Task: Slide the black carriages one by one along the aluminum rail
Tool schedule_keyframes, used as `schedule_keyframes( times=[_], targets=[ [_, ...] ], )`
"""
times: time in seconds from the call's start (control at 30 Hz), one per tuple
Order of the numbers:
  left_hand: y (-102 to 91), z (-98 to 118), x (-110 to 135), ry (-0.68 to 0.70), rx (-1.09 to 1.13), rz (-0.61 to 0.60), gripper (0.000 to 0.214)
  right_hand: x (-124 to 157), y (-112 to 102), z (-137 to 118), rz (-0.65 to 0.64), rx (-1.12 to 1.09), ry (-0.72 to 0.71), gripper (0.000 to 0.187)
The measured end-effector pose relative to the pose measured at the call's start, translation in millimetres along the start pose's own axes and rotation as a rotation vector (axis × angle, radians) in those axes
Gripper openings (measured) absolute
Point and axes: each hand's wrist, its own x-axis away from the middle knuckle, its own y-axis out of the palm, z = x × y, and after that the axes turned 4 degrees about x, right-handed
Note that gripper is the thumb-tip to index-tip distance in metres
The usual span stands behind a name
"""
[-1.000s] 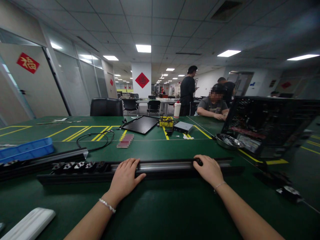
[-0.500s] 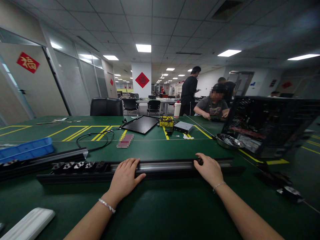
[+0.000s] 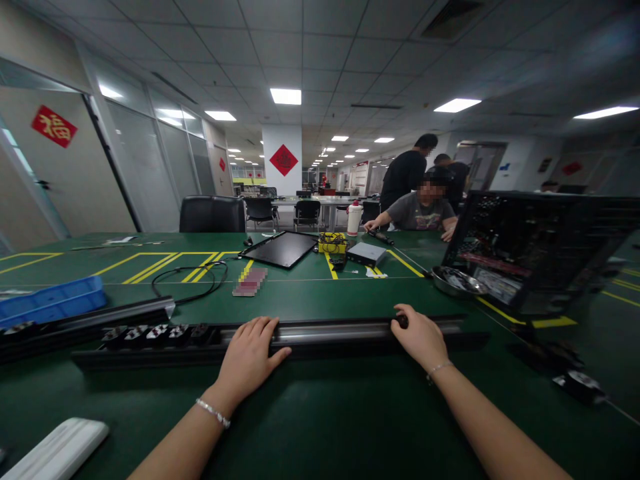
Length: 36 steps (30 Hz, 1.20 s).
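A long black rail [image 3: 340, 335] with a silvery channel lies crosswise on the green table in front of me. My left hand [image 3: 251, 351] grips it near the middle, fingers over the top and thumb along the near side. At the rail's right part, my right hand [image 3: 421, 339] is closed around a small dark round piece [image 3: 401, 321] at the channel; most of that piece is hidden by my fingers. Several black blocks with pale tops and metal pins, such as this block [image 3: 157, 334], sit in a row in the rail's left end.
A second rail [image 3: 120, 319] and a blue bin [image 3: 55, 301] are at left. A white bar [image 3: 63, 448] lies near left. Beyond are a black panel [image 3: 280, 249], a grey box [image 3: 367, 253] and a cable. An open computer case [image 3: 530, 260] and metal bowl [image 3: 457, 280] stand right.
My right hand has shifted very slightly right along the rail; my left hand stays put. Across the table, a seated person's arm has reached out toward a dark tool, and a standing person leans over.
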Motion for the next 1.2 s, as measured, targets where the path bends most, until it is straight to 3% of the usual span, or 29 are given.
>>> schedule_keyframes(
  times=[0.37, 0.63, 1.2],
  targets=[
    [-1.2, 1.3, -0.3, -0.007, -0.005, -0.015, 0.060, 0.0, -3.0, -1.4, -0.030, -0.006, 0.014, 0.036],
    [-0.6, 1.0, -0.3, -0.015, 0.004, -0.016, 0.060, 3.9, 1.1, 0.1, 0.041, 0.058, 0.043, 0.040],
    [1.2, 0.2, -0.2, -0.020, 0.018, -0.015, 0.059, 1.8, 2.3, 3.6, 0.003, 0.017, 0.075, 0.039]
  ],
)
